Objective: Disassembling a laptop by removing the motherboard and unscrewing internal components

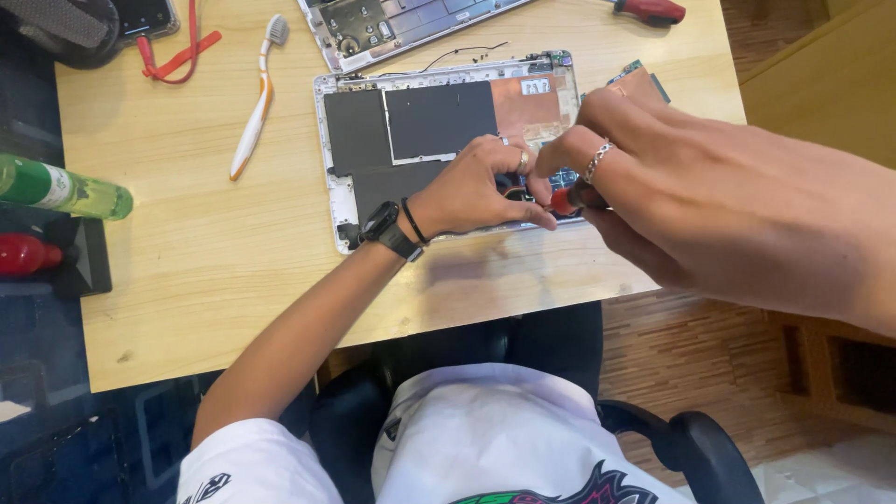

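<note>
1. Centrally, an opened laptop base (439, 131) lay on a light wooden table (187, 261), its cover off, showing dark insulating sheets, a copper-coloured patch and a white frame.
2. The left hand (476, 191) rested on the near right part of the base, fingers curled and pinched down on a small part inside; what they gripped was too small to tell. A black watch and a thin band sat on that wrist, and a ring on one finger.
3. The right hand (644, 177) came in from the right, very close to the camera, its fingertips closed round the red handle of a small screwdriver (563, 199). The tool pointed down into the base, just beside the left fingertips. A silver ring showed on one finger.
4. A second opened laptop part (392, 23) lay at the far edge of the table, just beyond the base, with a thin black wire between the two.
5. A white and orange toothbrush (254, 103) lay to the left of the base, well apart from both hands.
6. A red-handled tool (651, 9) lay at the far right corner.
7. A green bottle (61, 187) lay on its side at the table's left edge.
8. The person sat in a black chair (695, 448), wearing a white shirt.
</note>
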